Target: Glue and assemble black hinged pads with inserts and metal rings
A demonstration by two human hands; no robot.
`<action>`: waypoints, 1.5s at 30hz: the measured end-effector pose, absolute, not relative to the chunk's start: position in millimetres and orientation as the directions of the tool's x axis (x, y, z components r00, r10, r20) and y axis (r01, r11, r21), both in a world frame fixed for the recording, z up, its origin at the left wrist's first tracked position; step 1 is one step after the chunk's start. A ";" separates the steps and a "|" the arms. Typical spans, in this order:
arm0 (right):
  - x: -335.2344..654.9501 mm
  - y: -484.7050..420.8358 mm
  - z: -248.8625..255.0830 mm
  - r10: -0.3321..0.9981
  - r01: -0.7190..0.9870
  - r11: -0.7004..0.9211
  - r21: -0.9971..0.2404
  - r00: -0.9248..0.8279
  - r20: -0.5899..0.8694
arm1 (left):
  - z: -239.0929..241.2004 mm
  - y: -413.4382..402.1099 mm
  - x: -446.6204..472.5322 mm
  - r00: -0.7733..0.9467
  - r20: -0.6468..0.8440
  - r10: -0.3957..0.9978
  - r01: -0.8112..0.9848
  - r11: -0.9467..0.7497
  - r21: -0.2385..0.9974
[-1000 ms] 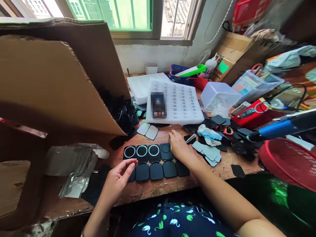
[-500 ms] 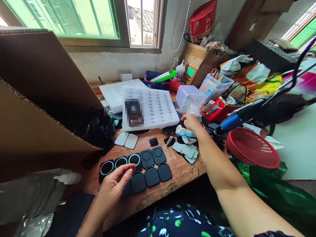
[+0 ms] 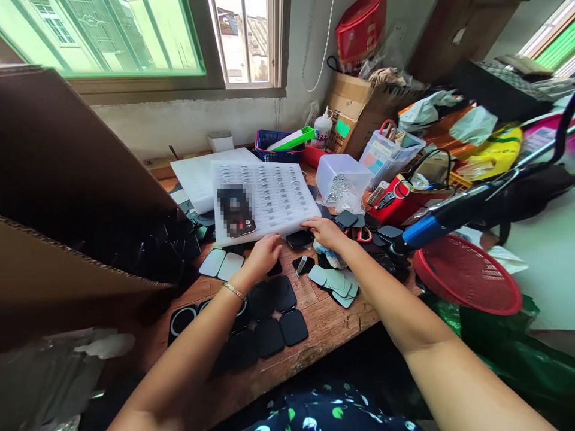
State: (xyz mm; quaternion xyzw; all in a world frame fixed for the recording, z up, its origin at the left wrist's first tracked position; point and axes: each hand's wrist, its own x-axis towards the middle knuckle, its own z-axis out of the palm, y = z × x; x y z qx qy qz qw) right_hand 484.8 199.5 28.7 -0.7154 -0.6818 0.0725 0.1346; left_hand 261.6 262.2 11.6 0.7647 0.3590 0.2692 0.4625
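A white foam tray (image 3: 278,221) with rows of slots lies in front of me, small clear pieces standing in the slots. My left hand (image 3: 264,256) is at its front edge, fingers curled and partly hidden. The fingertips of my right hand (image 3: 324,232) close on the tray's front right corner. On the tray's left side rests a dark, flat, phone-like object (image 3: 245,227), mostly blurred out. Below my hands, hinged black square pads (image 3: 294,327) stand in a row, some with pale rings; my left forearm covers several. A small upright silvery cylinder (image 3: 302,264) stands beside them.
Light grey rounded sheets (image 3: 339,283) lie right of the pads, with two more sheets (image 3: 221,263) at left. A clear plastic box (image 3: 344,173) of small metal parts stands behind my right hand. A cardboard box (image 3: 90,179) borders the left; a red basket (image 3: 467,275) the right.
My left hand has moved forward from over the pads to the tray's front edge. My right hand has come left from near the plastic box to the tray's corner.
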 end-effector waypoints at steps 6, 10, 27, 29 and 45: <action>473.2 164.4 22.7 0.997 0.995 0.051 -0.080 -0.046 0.054 | -0.2 272.5 260.7 0.605 0.138 0.784 0.361 -0.425 0.830; 461.6 162.1 19.6 0.995 0.993 0.095 0.069 -0.096 0.019 | -3.4 272.4 258.5 0.612 0.150 0.776 0.375 -0.452 0.809; 474.0 144.2 66.0 0.951 0.937 0.152 0.313 -0.226 0.213 | 16.6 234.0 206.3 0.547 0.117 0.829 0.261 -0.302 0.917; 477.2 125.7 81.5 0.915 0.956 0.066 0.287 -0.172 0.364 | 21.4 220.1 204.7 0.553 0.090 0.828 0.238 -0.260 0.936; 350.7 13.6 52.4 0.872 0.711 0.279 -0.646 0.094 0.481 | 45.6 99.5 165.6 0.595 -0.422 0.684 -0.175 0.623 0.762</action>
